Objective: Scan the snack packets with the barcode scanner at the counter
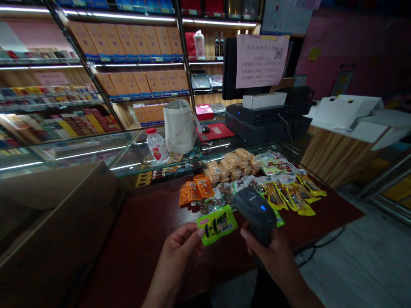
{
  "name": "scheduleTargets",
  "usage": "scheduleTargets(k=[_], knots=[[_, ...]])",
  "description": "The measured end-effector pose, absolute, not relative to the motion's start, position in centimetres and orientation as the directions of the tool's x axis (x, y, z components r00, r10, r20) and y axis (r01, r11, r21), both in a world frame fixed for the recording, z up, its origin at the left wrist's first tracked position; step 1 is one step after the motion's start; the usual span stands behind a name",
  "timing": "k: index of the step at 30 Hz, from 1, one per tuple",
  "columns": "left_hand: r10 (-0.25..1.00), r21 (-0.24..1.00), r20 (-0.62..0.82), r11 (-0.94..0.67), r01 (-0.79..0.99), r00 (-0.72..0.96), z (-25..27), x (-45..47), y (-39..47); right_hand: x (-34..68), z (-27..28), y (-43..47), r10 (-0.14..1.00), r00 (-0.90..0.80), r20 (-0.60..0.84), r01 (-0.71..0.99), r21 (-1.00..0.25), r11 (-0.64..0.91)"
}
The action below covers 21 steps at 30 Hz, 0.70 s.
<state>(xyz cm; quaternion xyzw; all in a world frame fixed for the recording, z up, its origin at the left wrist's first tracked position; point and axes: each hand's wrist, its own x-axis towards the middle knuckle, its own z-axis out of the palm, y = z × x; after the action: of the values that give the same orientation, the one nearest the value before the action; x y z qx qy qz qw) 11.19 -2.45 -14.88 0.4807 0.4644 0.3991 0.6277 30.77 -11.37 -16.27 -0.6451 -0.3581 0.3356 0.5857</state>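
My left hand (183,246) pinches the left end of a green snack packet (217,225) marked "1+1", held above the dark red table (141,231). In my right hand (272,252) is a black barcode scanner (255,209) with a lit blue light, its head tilted towards the packet. Behind the scanner lie yellow-edged snack packets (293,192); part of another green packet (279,219) shows beside it. Orange packets (195,189), clear bags of dark snacks (221,196) and a pile of wrapped tan snacks (231,164) are spread farther back.
An open cardboard box (64,226) stands at the left. On the glass counter (128,154) are a bottle with a red cap (157,146), a white bag (180,126) and a monitor (229,70) with a paper sign. Stocked shelves (128,62) line the back.
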Motion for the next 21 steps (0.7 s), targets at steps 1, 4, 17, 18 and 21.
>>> scheduleTargets(k=[1, 4, 17, 18, 21], knots=[[0.965, 0.981, -0.166, 0.182, -0.064, 0.202, -14.9, 11.0, -2.2, 30.8, -16.5, -11.4, 0.863, 0.506, -0.006, 0.059, -0.997, -0.041], [0.991, 0.993, -0.1, 0.105, -0.059, 0.085, -14.9, 10.4, -1.6, 30.7, -17.4, -12.0, 0.905, 0.425, 0.002, 0.032, -0.999, -0.013], [0.996, 0.997, 0.018, -0.012, 0.072, -0.083, -14.8, 8.7, -1.3, 29.2, -18.4, -13.1, 0.958, 0.285, -0.008, 0.23, -0.97, -0.077], [0.996, 0.997, 0.034, -0.027, 0.079, -0.086, -14.8, 8.6, -1.2, 29.2, -18.5, -13.0, 0.959, 0.283, -0.007, 0.239, -0.968, -0.078], [0.994, 0.994, 0.057, -0.048, 0.095, -0.092, -14.6, 8.5, -1.3, 29.1, -18.8, -12.8, 0.967, 0.254, 0.001, 0.269, -0.961, -0.069]])
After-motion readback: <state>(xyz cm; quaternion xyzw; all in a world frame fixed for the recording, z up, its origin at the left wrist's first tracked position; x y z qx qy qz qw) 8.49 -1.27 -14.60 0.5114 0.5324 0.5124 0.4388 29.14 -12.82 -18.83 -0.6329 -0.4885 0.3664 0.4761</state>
